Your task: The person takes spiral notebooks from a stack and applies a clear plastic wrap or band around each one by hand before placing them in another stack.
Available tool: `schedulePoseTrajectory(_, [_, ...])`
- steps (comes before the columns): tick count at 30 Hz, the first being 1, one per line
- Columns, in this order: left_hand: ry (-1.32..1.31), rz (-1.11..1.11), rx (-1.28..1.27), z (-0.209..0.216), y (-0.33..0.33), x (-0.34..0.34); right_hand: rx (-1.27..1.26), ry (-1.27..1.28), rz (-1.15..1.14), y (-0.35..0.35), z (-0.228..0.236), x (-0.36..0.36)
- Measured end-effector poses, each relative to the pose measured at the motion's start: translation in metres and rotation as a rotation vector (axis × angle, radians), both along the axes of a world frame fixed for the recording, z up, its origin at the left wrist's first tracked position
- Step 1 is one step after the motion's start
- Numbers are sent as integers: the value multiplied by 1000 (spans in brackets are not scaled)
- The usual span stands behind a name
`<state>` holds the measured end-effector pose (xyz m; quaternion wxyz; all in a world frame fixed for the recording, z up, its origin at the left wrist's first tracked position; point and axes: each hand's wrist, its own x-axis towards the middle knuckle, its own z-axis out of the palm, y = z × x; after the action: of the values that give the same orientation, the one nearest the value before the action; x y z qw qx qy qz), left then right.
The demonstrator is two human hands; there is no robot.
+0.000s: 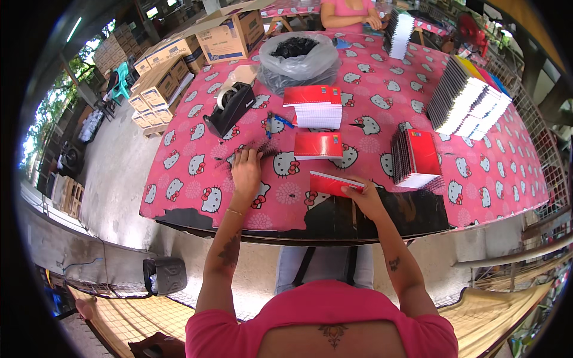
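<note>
Fingers bent, my left hand [246, 172] is down on a small heap of black plastic binding coils [265, 147] on the table; the fingertips are among them. My right hand [365, 196] grips a thin red-covered notepad [327, 184] by its right end, thumb on top, just above the table's near edge. Beyond it lies a short stack of red notepads [318, 145], with a taller stack [318, 113] of them behind. To the right of my right hand stands a row of red notepads [418, 156] with black coils along the edge.
A black tape dispenser [230, 110] and blue pens [277, 122] lie left of the stacks. Behind are a plastic bag [298, 59] and cartons [230, 36]. Coil-bound notebooks [468, 98] rise at the right. Another person [349, 15] is across the table, beside more notebooks [399, 33].
</note>
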<state>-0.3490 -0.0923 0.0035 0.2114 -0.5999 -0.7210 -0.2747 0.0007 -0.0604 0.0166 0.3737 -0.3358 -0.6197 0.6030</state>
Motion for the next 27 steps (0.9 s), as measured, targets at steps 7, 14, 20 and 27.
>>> schedulePoseTrajectory(7, [3, -134, 124, 32, -4, 20, -30, 14, 14, 1, -5, 2])
schedulePoseTrajectory(14, [-65, -316, 90, 26, -17, 50, 42, -47, 37, 1, 2, 3])
schedulePoseTrajectory(20, [-345, -330, 99, 35, -26, 50, -44, -37, 43, -1, 0, 2])
schedulePoseTrajectory(27, [-387, -603, 71, 46, -40, 105, 55, 30, 70, 0, -3, 1])
